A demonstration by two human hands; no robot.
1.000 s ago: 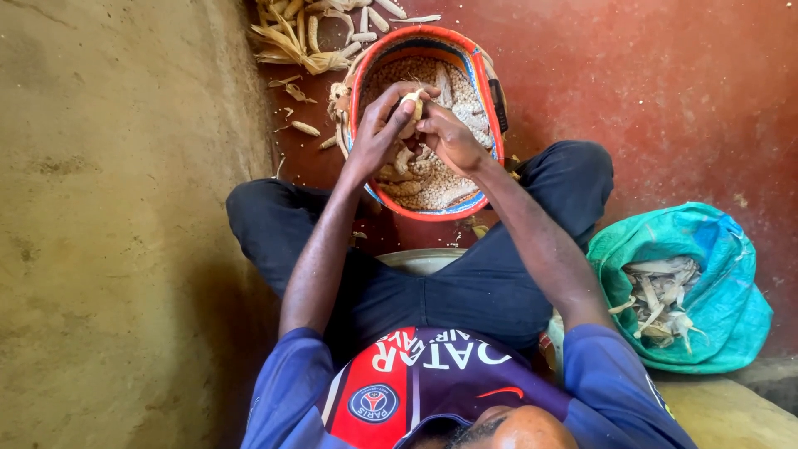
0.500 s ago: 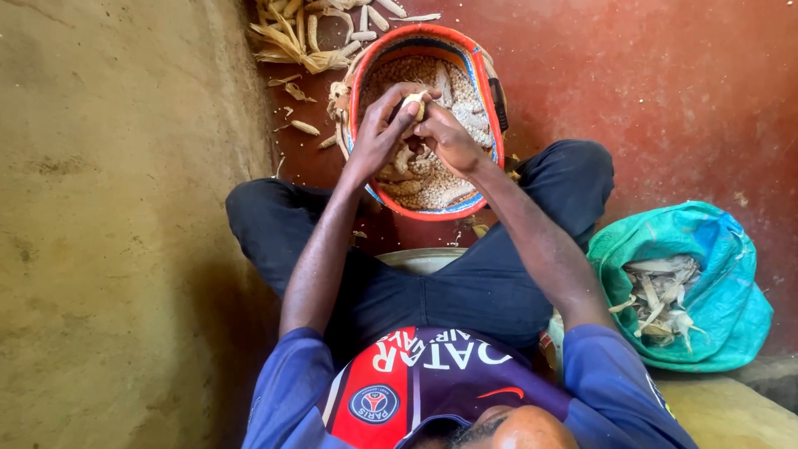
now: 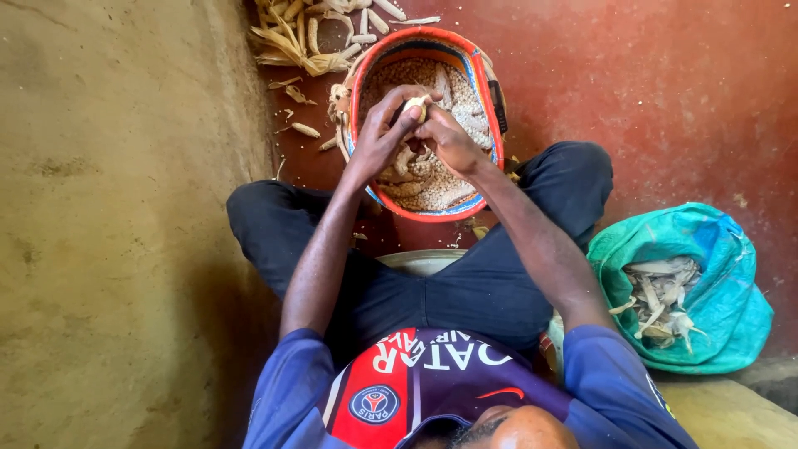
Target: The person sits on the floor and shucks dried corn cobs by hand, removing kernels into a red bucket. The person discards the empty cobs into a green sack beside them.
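Both hands are clamped on one pale corn cob [image 3: 416, 106] held just above the middle of the orange basin [image 3: 496, 116]: the left hand [image 3: 378, 137] wraps it from one side, the right hand [image 3: 449, 141] pinches it from the other. The cob sits at the fingertips, not deep in the palms. It could slip into the basin, or loosened kernels could fly past the basin's rim onto the red floor [image 3: 665, 100].

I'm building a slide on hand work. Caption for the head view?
Both hands, left hand and right hand, grip a maize cob over an orange basin of kernels.
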